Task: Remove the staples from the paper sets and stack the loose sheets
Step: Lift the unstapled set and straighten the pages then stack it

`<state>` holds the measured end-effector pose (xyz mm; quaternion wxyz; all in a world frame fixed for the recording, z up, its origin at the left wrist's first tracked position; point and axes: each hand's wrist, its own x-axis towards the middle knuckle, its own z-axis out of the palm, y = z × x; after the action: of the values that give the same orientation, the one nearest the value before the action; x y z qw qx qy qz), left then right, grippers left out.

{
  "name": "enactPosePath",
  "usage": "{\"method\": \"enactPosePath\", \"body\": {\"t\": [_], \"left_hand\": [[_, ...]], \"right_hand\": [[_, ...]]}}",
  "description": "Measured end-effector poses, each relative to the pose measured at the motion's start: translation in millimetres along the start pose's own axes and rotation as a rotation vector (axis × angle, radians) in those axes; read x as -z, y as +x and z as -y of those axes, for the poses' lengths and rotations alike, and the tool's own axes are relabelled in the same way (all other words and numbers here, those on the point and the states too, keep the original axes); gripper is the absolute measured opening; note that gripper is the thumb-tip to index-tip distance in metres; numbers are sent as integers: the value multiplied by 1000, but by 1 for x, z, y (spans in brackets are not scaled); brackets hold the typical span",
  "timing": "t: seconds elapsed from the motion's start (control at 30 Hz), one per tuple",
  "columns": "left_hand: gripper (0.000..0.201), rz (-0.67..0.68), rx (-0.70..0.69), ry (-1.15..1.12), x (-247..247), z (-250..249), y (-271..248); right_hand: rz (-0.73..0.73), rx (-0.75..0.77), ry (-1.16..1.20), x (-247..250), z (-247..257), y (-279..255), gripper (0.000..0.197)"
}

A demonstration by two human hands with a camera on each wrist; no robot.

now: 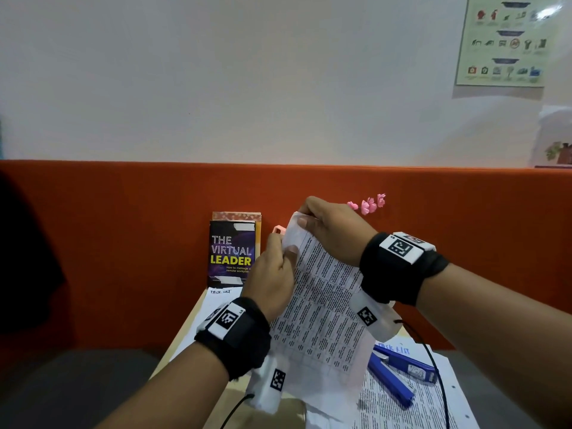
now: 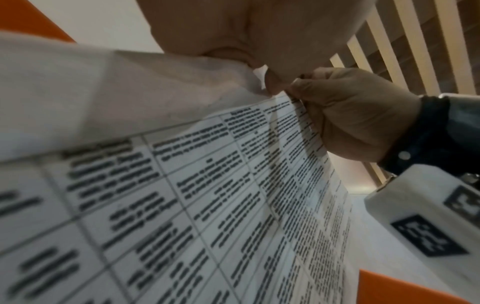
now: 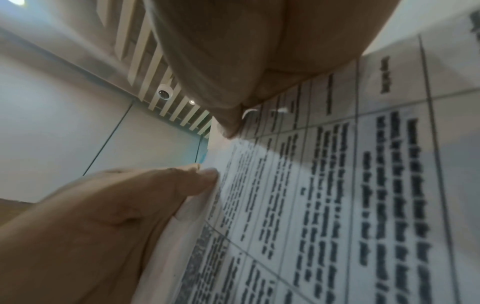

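Observation:
A printed paper set (image 1: 322,305) with table text is held up, tilted, above the desk. My left hand (image 1: 283,246) pinches its upper left edge between thumb and fingers. My right hand (image 1: 305,216) pinches the top corner just above, and that corner curls back. In the left wrist view my left hand (image 2: 270,82) meets the right hand (image 2: 350,119) at the paper's (image 2: 182,185) corner. In the right wrist view my right thumb (image 3: 231,127) presses the sheet (image 3: 337,185) beside a small pale bent piece (image 3: 249,112); the left hand (image 3: 202,181) grips the edge below.
A blue stapler (image 1: 399,373) lies on loose printed sheets (image 1: 402,407) at the right of the desk. A book titled "The Virtual Leader" (image 1: 232,255) leans against the orange partition (image 1: 123,243). Pink flowers (image 1: 368,204) stand behind my right hand. A handwritten sheet (image 1: 216,301) lies at the left.

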<state>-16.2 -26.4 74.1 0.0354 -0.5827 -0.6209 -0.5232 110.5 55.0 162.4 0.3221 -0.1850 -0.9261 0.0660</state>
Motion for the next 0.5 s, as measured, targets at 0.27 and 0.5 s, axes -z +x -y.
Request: {"method": "enactPosePath", "body": {"t": [0.27, 0.5], "left_hand": [[24, -12, 59, -28, 6, 6, -2], [25, -26, 25, -9, 5, 8, -4]], "right_hand": [[177, -36, -170, 6, -16, 3, 22], [226, -45, -178, 3, -19, 0, 24]]}}
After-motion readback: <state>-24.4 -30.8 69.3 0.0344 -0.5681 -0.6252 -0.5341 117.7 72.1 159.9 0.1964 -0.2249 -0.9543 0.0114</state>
